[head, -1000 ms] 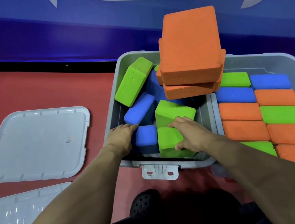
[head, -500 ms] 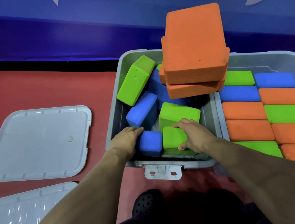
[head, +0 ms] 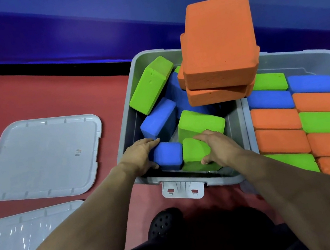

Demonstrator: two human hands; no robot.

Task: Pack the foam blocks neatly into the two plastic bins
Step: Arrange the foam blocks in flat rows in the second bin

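Hands unmoved: left hand [head: 141,157] grips blue block [head: 168,156], right hand [head: 219,148] green block [head: 195,152]; two bins [head: 127,118].

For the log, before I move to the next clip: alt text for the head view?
Left hand grips a blue block and right hand a green block at the near end of the jumbled left bin. Orange blocks stack at its far right corner; the right bin holds tidy rows.
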